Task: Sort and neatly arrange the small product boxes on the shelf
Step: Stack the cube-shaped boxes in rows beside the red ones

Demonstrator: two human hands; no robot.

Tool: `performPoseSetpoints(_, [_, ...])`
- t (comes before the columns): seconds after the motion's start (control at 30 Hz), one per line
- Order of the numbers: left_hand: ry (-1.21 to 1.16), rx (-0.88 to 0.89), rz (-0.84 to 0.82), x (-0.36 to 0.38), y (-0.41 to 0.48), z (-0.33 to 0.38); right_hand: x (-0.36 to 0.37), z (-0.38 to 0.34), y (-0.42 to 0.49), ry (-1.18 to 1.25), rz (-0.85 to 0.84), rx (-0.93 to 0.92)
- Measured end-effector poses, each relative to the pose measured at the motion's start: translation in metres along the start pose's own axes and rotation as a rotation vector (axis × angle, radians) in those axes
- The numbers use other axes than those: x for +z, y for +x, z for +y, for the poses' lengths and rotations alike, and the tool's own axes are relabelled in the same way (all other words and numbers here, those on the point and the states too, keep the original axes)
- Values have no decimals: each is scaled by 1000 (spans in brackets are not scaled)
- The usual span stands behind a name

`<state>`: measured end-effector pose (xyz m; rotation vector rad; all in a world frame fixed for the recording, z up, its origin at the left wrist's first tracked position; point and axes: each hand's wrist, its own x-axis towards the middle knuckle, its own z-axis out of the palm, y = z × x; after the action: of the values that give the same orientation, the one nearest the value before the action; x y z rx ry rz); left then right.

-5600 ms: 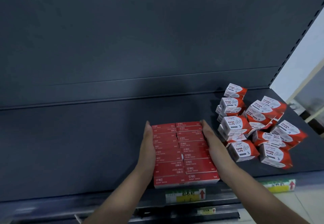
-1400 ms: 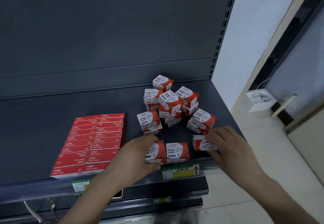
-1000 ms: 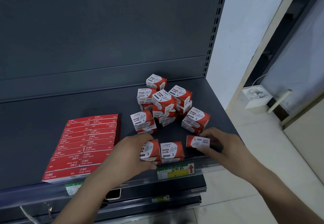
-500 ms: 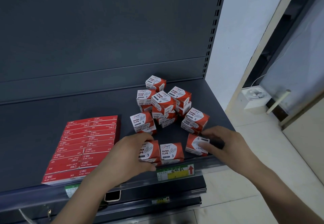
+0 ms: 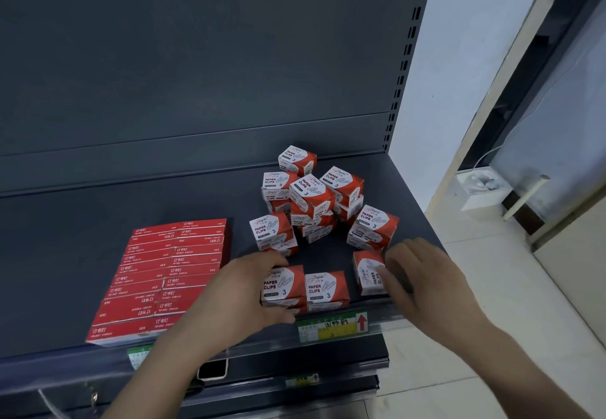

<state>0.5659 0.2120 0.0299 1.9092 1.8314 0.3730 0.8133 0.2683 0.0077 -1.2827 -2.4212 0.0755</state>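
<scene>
On the front edge of the dark grey metal shelf (image 5: 82,287), toward five o'clock from its middle, three red-and-white cardboard paper-clip boxes stand in a row. The left hand (image 5: 242,290) has its grip wrapped round the left front box (image 5: 283,282), fingers curled over the far top edge and thumb hooked under the near face. This box seems to sit on a second one of the same kind. Just beside it at three o'clock is the middle front box (image 5: 326,287), square to the edge and untouched, also apparently on another box.

A small gap further toward three o'clock, the right front box (image 5: 367,271) is turned askew, its print running sideways. The right hand (image 5: 423,274) pinches it, fingertips (image 5: 382,272) against its right face. They are blurred, and the thumb cannot be made out.

Behind the row, at twelve o'clock, a loose heap of paper-clip boxes (image 5: 311,195) lies tumbled at mixed angles, some stacked. Its nearest box almost touches the right front box.

At nine o'clock from the heap, well apart, a block of flat red staple boxes (image 5: 167,271) lies in two tidy columns reaching the shelf's front edge.

A green-and-yellow price label with a red arrow (image 5: 333,325) is fixed to the shelf rail at six o'clock from the middle front box. A white carton (image 5: 475,189) sits on the floor at three o'clock, past the shelf's end.
</scene>
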Motion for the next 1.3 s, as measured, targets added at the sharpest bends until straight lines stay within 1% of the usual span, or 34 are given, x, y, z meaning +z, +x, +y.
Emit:
performPoseSetpoints(0.03, [-2,-1,0,0,-1,-1,1,11,0,3,15,-115])
performPoseSetpoints(0.07, [-8,0,0,0,-1,-2,-4,17,2,-7,-118,-160])
performPoseSetpoints(0.1, [-12,1,-1,1,-2,-3,-4,23,6,-61,-206,-238])
performPoseSetpoints(0.13, [-10,5,0,1,-1,-2,-9,23,11,-152,-326,-240])
performPoseSetpoints(0.17, [-7,6,1,2,-1,-3,-7,24,17,-201,-376,-300])
performPoseSetpoints(0.2, [-10,8,5,3,-1,-2,-10,19,20,-211,-456,-316])
performPoseSetpoints(0.23, [-15,7,6,3,-1,-1,-6,19,22,-201,-468,-363])
performPoseSetpoints(0.27, [-16,7,7,2,-2,0,-8,17,22,-203,-512,-357])
performPoseSetpoints(0.3, [-10,9,16,-2,-3,2,-7,17,24,-202,-498,-355])
performPoseSetpoints(0.33, [-6,10,41,-7,-5,3,-12,12,27,-222,-523,-303])
performPoseSetpoints(0.4, [-18,7,135,-20,-5,4,-16,6,29,-244,-522,-294])
performPoseSetpoints(0.43, [-17,10,197,-27,-2,3,-18,3,32,-238,-494,-305])
performPoseSetpoints(0.5, [22,19,299,-37,8,-1,-21,2,30,-252,-615,-251])
performPoseSetpoints(0.53, [49,15,317,-41,14,-3,-23,0,30,-233,-632,-239])
performPoseSetpoints(0.6, [104,-5,288,-42,29,-7,-26,-3,29,-205,-641,-194])
performPoseSetpoints(0.67, [155,-38,216,-40,44,-10,-26,-2,29,-197,-647,-150])
performPoseSetpoints(0.77, [225,-80,109,-36,61,-12,-26,-1,26,-144,-575,-106])
performPoseSetpoints(0.83, [256,-93,59,-34,68,-13,-28,-2,24,-81,-492,-32])
performPoseSetpoints(0.87, [266,-95,42,-34,71,-14,-27,-1,24,-27,-412,28])
performPoseSetpoints(0.93, [280,-105,43,-39,73,-15,-24,6,26,41,-191,110])
performPoseSetpoints(1.0, [308,-137,120,-52,68,-11,-19,14,31,64,-24,156])
performPoseSetpoints(1.03, [340,-158,179,-61,62,-7,-17,15,34,90,-7,195])
performPoseSetpoints(1.1, [396,-177,299,-78,45,9,-13,18,40,137,-79,289])
performPoseSetpoints(1.17, [343,-93,341,-85,26,32,-8,18,45,179,-160,347])
performPoseSetpoints(1.23, [225,59,252,-76,12,58,-4,19,48,196,-169,356])
performPoseSetpoints(1.3, [112,150,111,-54,8,75,-6,23,47,217,-116,332])
